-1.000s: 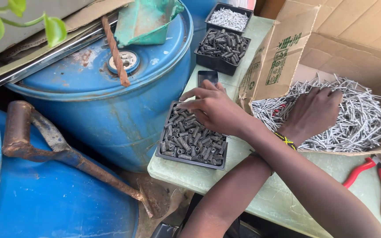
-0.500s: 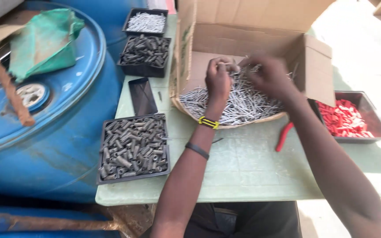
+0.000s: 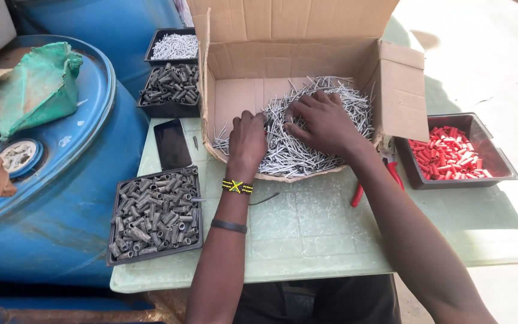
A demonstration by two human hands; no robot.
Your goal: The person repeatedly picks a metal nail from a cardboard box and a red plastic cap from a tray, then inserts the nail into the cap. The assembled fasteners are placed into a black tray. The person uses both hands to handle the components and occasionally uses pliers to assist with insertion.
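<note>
Both hands are down in the open brown cardboard box (image 3: 307, 66), on the heap of thin silver metal nails (image 3: 298, 150); the left hand (image 3: 247, 139) rests curled at the pile's near-left edge; the right hand (image 3: 322, 123) lies spread, fingers apart, over its middle; whether either grips nails, I cannot tell; a black tray of red plastic caps (image 3: 454, 153) sits to the right.

We are seeing the left hand's (image 3: 248, 139) fingertips burying themselves in the grey metal pins (image 3: 307, 135) at centre frame, so any grip is staying hidden. The right hand (image 3: 325, 123) is covering more pins. The red-handled pliers (image 3: 374, 181) are lying partly under the right forearm. The blue drum (image 3: 61, 198) is running off the left edge.
</note>
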